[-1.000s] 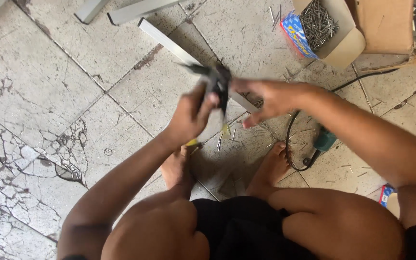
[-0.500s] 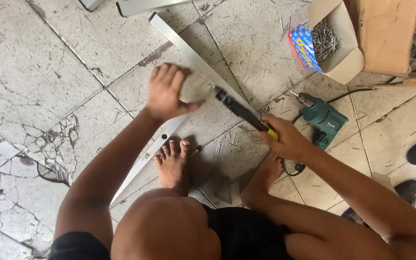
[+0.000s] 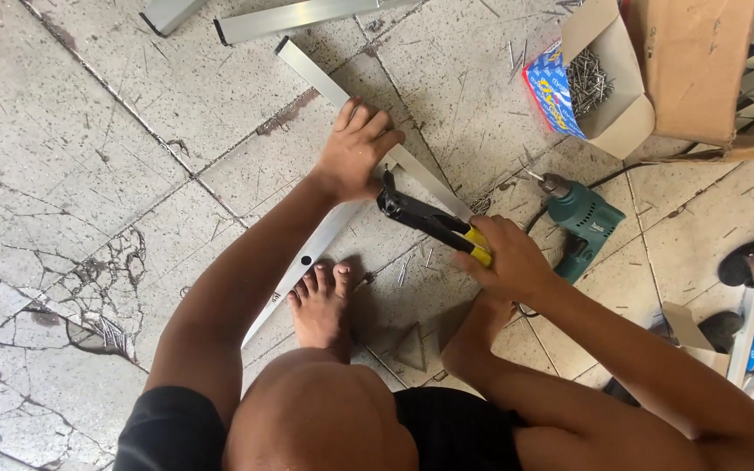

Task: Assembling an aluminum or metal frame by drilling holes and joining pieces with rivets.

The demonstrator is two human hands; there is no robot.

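While the left hand point(image 3: 355, 153) presses flat, fingers spread, on the joint of the two silver aluminium strips point(image 3: 377, 131) at centre frame, I've got the right hand point(image 3: 503, 257) wrapped tight round the yellow grips of the black hand riveter point(image 3: 425, 220), nose touching that joint. A teal power drill point(image 3: 582, 218) lies just right of it, near an open cardboard box of nails point(image 3: 599, 87) in the upper right.

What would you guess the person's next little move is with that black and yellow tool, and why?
Probably squeezing the handles of the hand riveter. Its nose sits at the corner where two aluminium strips meet, the left hand presses that joint flat to the floor, and the right hand is wrapped round the yellow grips.
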